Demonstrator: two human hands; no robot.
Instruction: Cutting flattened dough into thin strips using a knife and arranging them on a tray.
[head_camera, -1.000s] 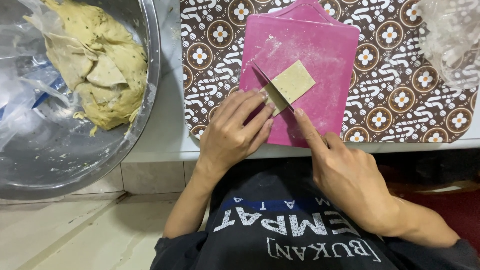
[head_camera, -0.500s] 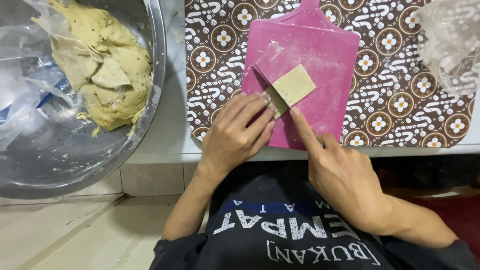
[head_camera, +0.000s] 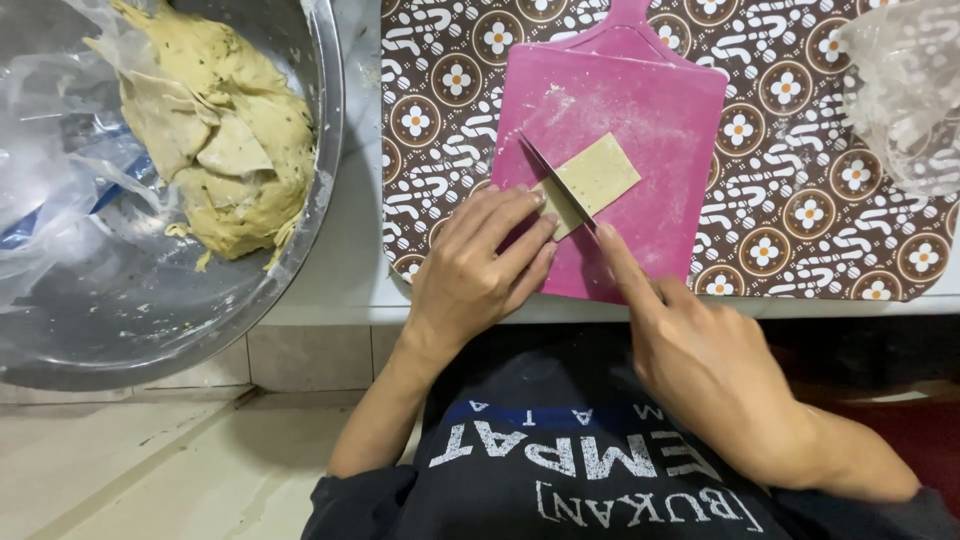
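Note:
A flat rectangular sheet of pale dough (head_camera: 597, 178) lies on a floured pink cutting board (head_camera: 660, 110). My right hand (head_camera: 700, 350) grips a knife (head_camera: 556, 180), index finger along its back, the blade laid across the sheet's near-left end. My left hand (head_camera: 480, 270) rests on the board's near-left corner, fingertips pressing the near end of the dough beside the blade.
A large steel bowl (head_camera: 325, 150) at the left holds a lump of herb-flecked dough (head_camera: 225, 140) and clear plastic wrap (head_camera: 50, 190). A brown patterned mat (head_camera: 800, 180) lies under the board. Crumpled clear plastic (head_camera: 905, 90) sits at the far right. The counter edge runs just below my hands.
Hands, knife and dough keep nearly the same pose; the blade sits slightly further along the sheet's near end. The view has shifted a little.

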